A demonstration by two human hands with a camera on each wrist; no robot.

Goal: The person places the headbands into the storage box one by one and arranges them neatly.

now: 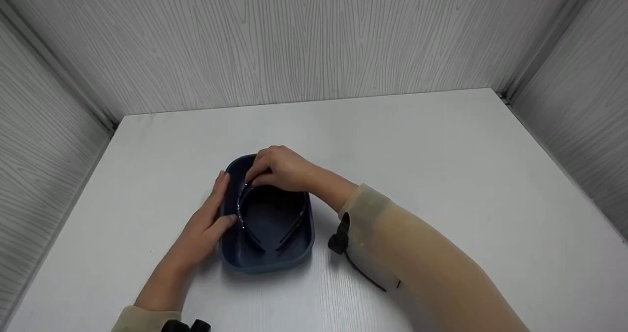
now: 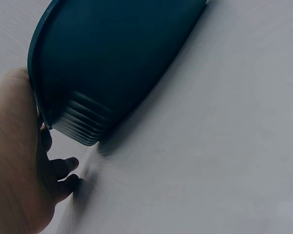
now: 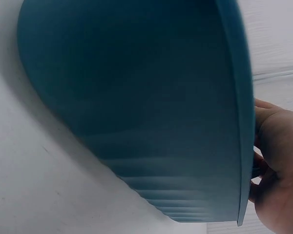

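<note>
A dark blue plastic storage box [image 1: 267,267] with rounded corners stands on the white table; its ribbed outer wall fills much of both wrist views. Inside it is a dark, glittering headband [image 1: 240,208], its two ends pointing toward the near side. My right hand [image 1: 284,167] reaches over the box and pinches the headband's far-left curve between thumb and fingers. My left hand [image 1: 203,229] holds the box's left side, thumb over the rim and fingers along the outer wall. In the right wrist view, the box wall [image 3: 151,112] hides the headband and the fingertips.
The white table [image 1: 441,165] extends around the box on every side. Grey wood-grain panels [image 1: 314,42] enclose it at the back, left and right. A black strap device [image 1: 339,239] with a thin cord hangs from the right sleeve.
</note>
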